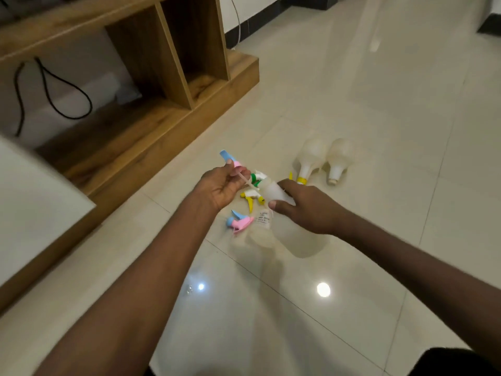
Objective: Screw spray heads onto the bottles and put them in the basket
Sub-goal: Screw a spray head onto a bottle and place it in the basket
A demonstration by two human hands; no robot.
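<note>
My left hand (221, 185) grips a pink and blue spray head (230, 158), and its thin dip tube reaches toward the neck of a translucent white bottle (287, 229). That bottle is held near its neck by my right hand (306, 207), tilted above the floor. Loose on the tiles below lie a green and white spray head (257, 177), a yellow and white spray head (250, 198) and another pink and blue spray head (240, 222). Farther off, two more bottles (311, 161) (339, 161) lie on their sides, the left one with a yellow collar. No basket is in view.
A low wooden shelf unit (173, 85) with open compartments runs along the left, with a black cable (65, 99) hanging in it. A white surface (32, 213) juts in at the near left. Glossy beige floor tiles (379, 131) stretch to the right and back.
</note>
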